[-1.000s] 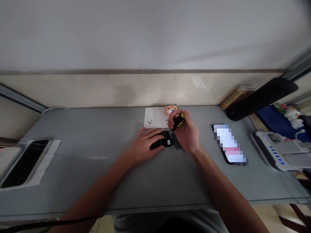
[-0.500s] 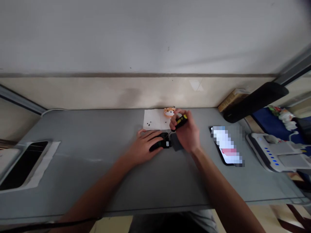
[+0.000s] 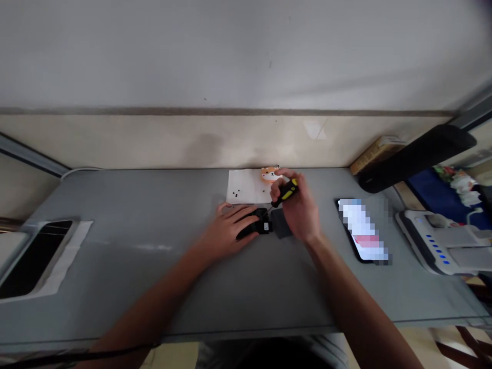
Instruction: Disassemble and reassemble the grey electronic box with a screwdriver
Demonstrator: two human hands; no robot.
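Observation:
My left hand lies over a small black device with a white label, its thumb and fingers closed about the device's sides and pressing it to the desk. In my right hand is a black-and-yellow screwdriver, gripped by the handle and tilted. Its thin shaft points down-left to the device's upper right part; whether the tip sits in a screw I cannot tell. A dark grey flat piece lies beside the device, partly under my right hand. Beyond my hands, tiny dark pieces, likely screws, rest on white paper.
An orange-and-white animal-faced item sits on the paper. To the right are a lit phone, a power strip and a black cylinder. A dark-screened device lies far left. The wall closes off the back.
The view has shifted slightly, so the wall edge and right-side things appear displaced. Both hands keep their hold; the screwdriver stays at the black device with little visible movement.

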